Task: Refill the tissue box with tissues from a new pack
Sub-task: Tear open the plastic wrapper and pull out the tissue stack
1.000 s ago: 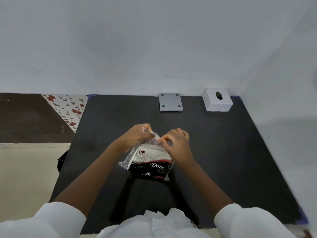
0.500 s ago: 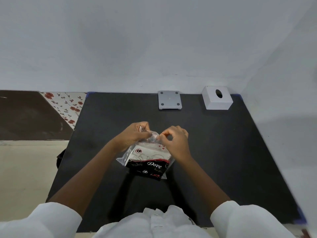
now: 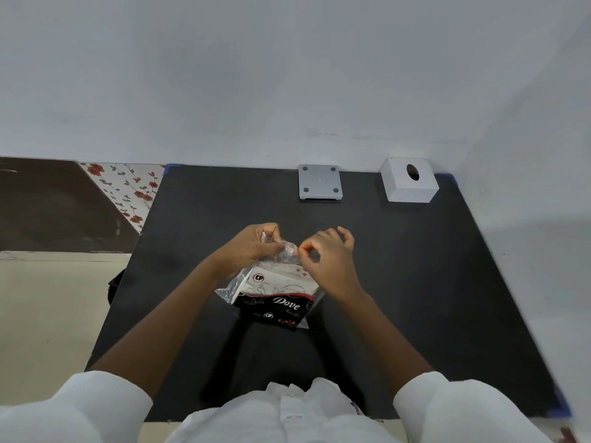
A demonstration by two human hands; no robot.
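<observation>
Head view. A person in white sleeves stands at a black table [image 3: 415,282] set against a pale wall. Both hands meet over the middle of the table at the far end of a tissue pack [image 3: 278,295], a clear plastic wrapper printed black, white and red with the word "Dove". The left hand [image 3: 248,251] pinches the crumpled clear plastic at the pack's top left. The right hand [image 3: 329,260] pinches the same plastic just beside it, thumb and forefinger closed, the other fingers lifted. The two hands are close together but not touching. The near end of the pack points toward the person; whether it rests on the table cannot be told. At the far right corner stands the white tissue box [image 3: 409,183], its oval slot facing up, well apart from the pack. Left of it a flat grey square plate [image 3: 319,182] lies against the wall.
</observation>
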